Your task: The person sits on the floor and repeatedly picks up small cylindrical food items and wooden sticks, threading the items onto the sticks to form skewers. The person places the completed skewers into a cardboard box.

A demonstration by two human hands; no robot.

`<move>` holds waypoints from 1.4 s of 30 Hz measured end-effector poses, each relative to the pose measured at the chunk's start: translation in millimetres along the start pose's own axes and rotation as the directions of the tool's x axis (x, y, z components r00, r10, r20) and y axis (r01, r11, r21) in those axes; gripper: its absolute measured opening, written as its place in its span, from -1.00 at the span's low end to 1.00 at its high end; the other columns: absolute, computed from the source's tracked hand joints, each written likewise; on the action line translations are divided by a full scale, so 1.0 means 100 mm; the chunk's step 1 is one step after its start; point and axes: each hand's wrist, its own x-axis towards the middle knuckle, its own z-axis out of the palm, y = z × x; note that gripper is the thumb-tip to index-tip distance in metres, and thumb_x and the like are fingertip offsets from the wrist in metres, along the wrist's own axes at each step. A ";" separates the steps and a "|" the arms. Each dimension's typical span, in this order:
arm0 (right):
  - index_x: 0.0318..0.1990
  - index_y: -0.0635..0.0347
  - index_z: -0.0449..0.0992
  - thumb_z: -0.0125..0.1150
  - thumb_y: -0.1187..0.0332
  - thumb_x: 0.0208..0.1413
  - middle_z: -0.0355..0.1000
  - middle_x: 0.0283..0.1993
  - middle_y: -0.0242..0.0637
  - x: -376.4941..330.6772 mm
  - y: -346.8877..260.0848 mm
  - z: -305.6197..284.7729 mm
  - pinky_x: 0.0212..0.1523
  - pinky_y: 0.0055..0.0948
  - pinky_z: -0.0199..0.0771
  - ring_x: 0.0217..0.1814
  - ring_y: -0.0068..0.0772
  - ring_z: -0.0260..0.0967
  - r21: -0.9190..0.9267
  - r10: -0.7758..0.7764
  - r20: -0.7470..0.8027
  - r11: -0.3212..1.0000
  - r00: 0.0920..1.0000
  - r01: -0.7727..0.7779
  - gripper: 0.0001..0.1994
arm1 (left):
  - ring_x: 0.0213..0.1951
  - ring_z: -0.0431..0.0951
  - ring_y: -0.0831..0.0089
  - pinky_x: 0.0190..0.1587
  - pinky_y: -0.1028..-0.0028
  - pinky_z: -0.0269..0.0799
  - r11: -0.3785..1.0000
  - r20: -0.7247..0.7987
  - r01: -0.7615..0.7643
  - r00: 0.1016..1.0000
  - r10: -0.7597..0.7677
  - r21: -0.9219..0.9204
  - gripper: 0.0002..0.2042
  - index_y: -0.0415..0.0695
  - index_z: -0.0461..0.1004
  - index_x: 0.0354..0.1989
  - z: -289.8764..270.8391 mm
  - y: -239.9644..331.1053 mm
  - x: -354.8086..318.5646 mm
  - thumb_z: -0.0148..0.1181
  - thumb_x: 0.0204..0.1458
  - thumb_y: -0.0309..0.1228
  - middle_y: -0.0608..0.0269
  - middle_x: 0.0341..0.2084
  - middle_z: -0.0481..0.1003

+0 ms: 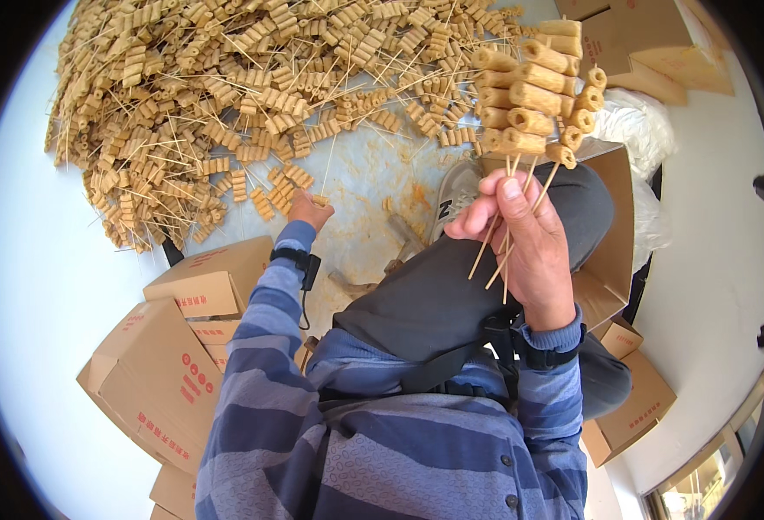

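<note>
In my right hand (525, 227), raised over my right leg, several skewers of brown, hollow rolled pieces (531, 95) fan out. The thumb and fingers pinch their thin sticks, whose bare ends point down past the palm. My left hand (310, 211) reaches to the near edge of a big heap of the same skewers (217, 95). Its fingers are closed on a skewer (320, 200); one brown roll shows at the fingertips, and a stick seems to rise from there. The rest of that skewer is hidden by the hand.
Cardboard boxes (156, 381) are stacked at my left. Beside my right knee stands an open carton (607, 234), with clear plastic bags (637, 130) behind it and more boxes (637, 43) at the far right. Orange crumbs (412, 195) dot the pale surface near my shoe (458, 201).
</note>
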 end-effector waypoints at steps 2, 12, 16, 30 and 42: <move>-0.02 0.27 0.40 -0.08 0.17 0.47 0.54 -0.24 -0.21 -0.08 -0.04 0.06 -0.03 -0.33 0.61 -0.12 -0.32 0.57 -0.160 0.010 -0.028 0.987 1.000 -0.014 -0.70 | 0.02 0.55 0.12 0.11 0.31 0.46 0.967 0.021 -0.045 0.998 0.052 -0.249 -0.24 -0.43 0.17 0.18 -0.31 0.24 -0.20 0.46 -0.14 -0.34 -0.17 -0.05 0.48; -0.09 0.25 0.47 -0.07 0.13 0.47 0.59 -0.05 -0.16 -0.85 -0.89 0.10 0.17 -0.40 0.38 0.06 -0.45 0.46 -0.686 -0.274 0.054 0.689 0.960 0.235 -0.66 | -0.20 0.51 0.11 -0.15 0.23 0.46 0.314 0.308 -0.884 0.424 0.852 0.347 -0.62 -0.18 0.43 -0.01 -2.62 2.94 -1.91 0.37 0.01 -0.37 0.11 -0.25 0.44; -0.12 0.25 0.48 -0.08 0.14 0.47 0.59 -0.07 -0.25 -1.11 -0.99 -0.07 0.12 -0.43 0.38 0.00 -0.51 0.43 -0.786 -0.190 -0.054 0.613 0.980 0.076 -0.66 | -0.20 0.52 0.10 -0.19 0.17 0.46 0.001 0.453 -0.946 0.156 0.878 0.325 -0.67 -0.11 0.41 -0.07 -2.70 3.67 -2.50 0.33 -0.02 -0.50 0.15 -0.29 0.41; -0.10 0.23 0.37 -0.11 0.07 0.47 0.44 -0.45 -0.35 -1.92 -0.42 -0.46 -0.39 -0.57 0.50 -0.41 -0.51 0.49 -0.327 0.093 -0.081 0.938 0.992 -0.114 -0.65 | -0.30 0.47 0.34 -0.18 0.33 0.34 -0.449 0.622 -0.885 -0.285 0.729 0.121 -0.82 -0.05 0.53 -0.19 -1.82 4.30 -2.97 0.22 0.00 -0.46 0.34 -0.41 0.37; -0.12 0.16 0.38 -0.06 0.10 0.46 0.11 -0.60 -0.51 -1.99 -0.11 -0.32 -0.64 -0.65 0.06 -0.67 -0.66 0.02 0.042 0.024 -0.212 0.999 0.977 -0.015 -0.71 | 0.31 0.27 0.13 0.37 0.10 0.16 0.398 -0.017 -0.646 0.537 0.843 -0.652 -0.24 -0.17 0.09 0.42 -1.31 3.88 -2.73 0.26 0.18 -0.03 0.06 0.30 0.23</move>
